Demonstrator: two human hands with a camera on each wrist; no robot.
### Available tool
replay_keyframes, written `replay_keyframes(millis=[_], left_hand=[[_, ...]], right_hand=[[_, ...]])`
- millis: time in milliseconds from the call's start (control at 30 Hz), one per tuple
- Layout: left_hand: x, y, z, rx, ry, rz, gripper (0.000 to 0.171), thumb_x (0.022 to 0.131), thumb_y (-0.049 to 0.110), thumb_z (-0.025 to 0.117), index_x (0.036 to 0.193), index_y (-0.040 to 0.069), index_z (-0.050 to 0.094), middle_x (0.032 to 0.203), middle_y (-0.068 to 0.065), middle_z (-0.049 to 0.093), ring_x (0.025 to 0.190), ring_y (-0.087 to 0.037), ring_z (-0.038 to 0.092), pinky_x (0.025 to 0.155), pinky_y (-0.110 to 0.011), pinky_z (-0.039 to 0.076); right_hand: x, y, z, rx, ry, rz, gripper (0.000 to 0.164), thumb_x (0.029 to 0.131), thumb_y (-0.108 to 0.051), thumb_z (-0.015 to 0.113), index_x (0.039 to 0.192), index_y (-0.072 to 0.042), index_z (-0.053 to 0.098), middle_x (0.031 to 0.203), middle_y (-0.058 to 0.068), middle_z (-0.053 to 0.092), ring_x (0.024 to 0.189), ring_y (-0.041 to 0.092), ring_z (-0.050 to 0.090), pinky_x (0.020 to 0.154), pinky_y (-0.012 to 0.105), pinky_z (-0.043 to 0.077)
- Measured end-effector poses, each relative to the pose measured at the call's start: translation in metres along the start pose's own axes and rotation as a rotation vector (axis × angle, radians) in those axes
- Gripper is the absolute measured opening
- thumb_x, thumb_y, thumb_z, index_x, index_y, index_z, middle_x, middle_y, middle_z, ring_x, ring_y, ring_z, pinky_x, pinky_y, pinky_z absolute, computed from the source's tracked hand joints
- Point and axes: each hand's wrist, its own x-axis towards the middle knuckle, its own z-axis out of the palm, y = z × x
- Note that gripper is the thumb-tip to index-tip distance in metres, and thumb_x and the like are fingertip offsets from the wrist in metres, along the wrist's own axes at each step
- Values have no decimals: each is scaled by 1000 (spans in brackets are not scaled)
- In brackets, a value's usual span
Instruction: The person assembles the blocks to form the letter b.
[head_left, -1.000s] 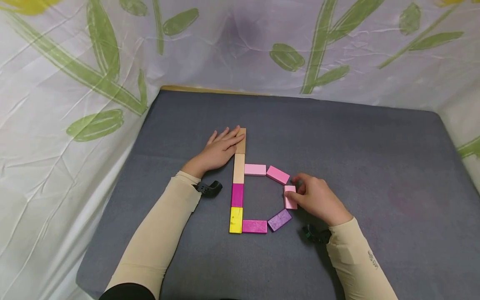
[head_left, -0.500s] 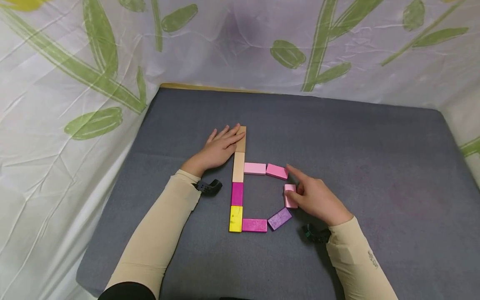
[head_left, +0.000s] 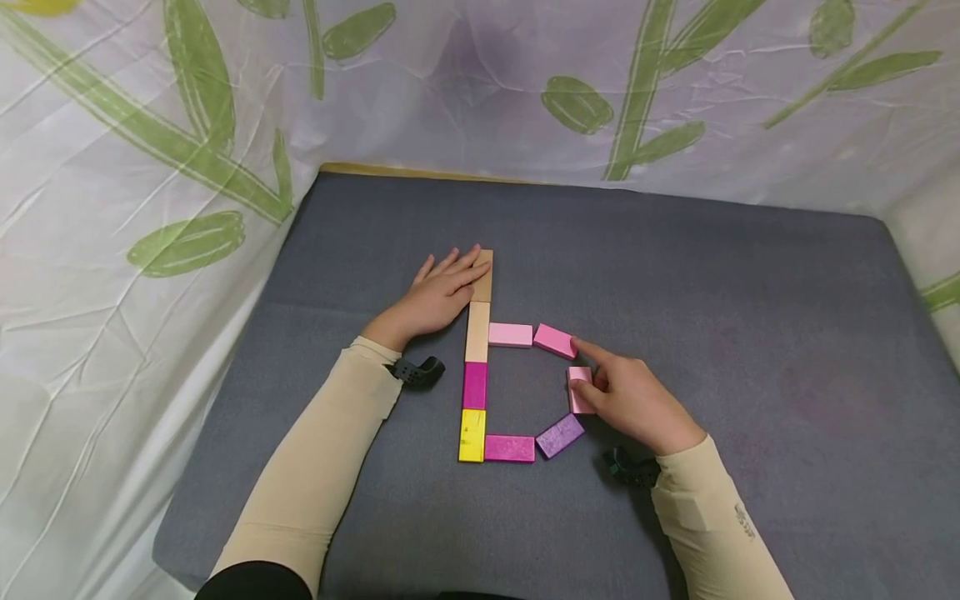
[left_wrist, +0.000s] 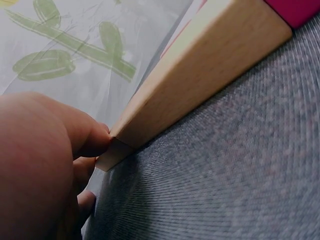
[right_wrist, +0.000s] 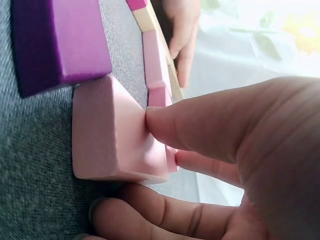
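Observation:
Coloured blocks lie on the grey cloth in a "b" shape. My left hand [head_left: 435,302] rests spread beside the stem's top, fingertips on the upper plain wooden block [head_left: 484,287]. Below it follow a paler wooden block [head_left: 477,332], a magenta block [head_left: 475,385] and a yellow one [head_left: 472,436]. At the curve's right side, my right hand [head_left: 633,396] pinches a light pink block [right_wrist: 95,132] between thumb and curled fingers. Its extended index fingertip touches the outer end of a slanted pink block [head_left: 553,340]. A pale pink block [head_left: 510,335] joins that one to the stem.
A purple block [head_left: 559,436] slants just below the pinched one, and a bright pink block [head_left: 509,448] links it to the yellow block. Behind the table's far edge [head_left: 450,173] hangs a white sheet [head_left: 480,92] with green leaf drawings.
My right index finger has straightened onto the slanted pink block. That block first swung flatter, then tilted again, its outer end now nearer the finger. The left hand stays put.

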Motion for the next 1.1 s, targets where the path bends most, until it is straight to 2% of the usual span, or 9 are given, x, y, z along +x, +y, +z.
replay_keyframes(millis=[367, 800, 1100], left_hand=[[0, 1, 0, -5, -2, -8, 53, 114, 29, 36, 166, 27, 33, 176, 7, 14, 164, -24, 4, 129, -48, -11], [0, 1, 0, -9, 4, -5, 53, 113, 28, 36, 166, 26, 34, 176, 6, 15, 164, -24, 5, 129, -48, -11], [0, -1, 1, -11, 11, -3, 53, 114, 28, 35, 166, 27, 34, 176, 7, 15, 164, -24, 5, 129, -48, -10]], right_hand=[[-1, 2, 4, -19, 43, -39, 58, 98, -20, 72, 153, -9, 56, 67, -2, 53, 57, 12, 44, 51, 28, 34], [-1, 2, 5, -63, 36, -73, 54, 100, -20, 72, 151, -9, 58, 71, -1, 53, 60, 12, 46, 53, 29, 36], [-5, 1, 5, -37, 50, -79, 63, 100, -17, 71, 157, -9, 48, 70, -2, 56, 58, 12, 47, 54, 30, 40]])
